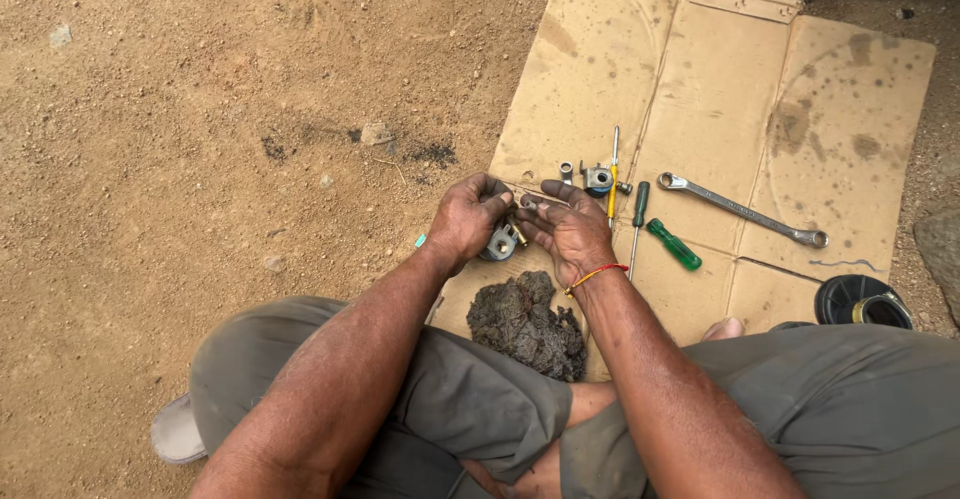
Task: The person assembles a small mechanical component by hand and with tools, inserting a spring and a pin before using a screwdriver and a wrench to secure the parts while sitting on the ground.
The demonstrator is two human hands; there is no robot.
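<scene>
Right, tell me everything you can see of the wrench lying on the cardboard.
The wrench is a long, slim combination spanner of bare silver-grey metal, with a head at each end; the lower right one is a closed ring, and the upper left one looks open, though it is too small to be sure. It lies flat and slanted on the stained, flattened cardboard, running from upper left to lower right. Neither hand touches it; it rests apart, to the right of the green-handled screwdriver.
</scene>
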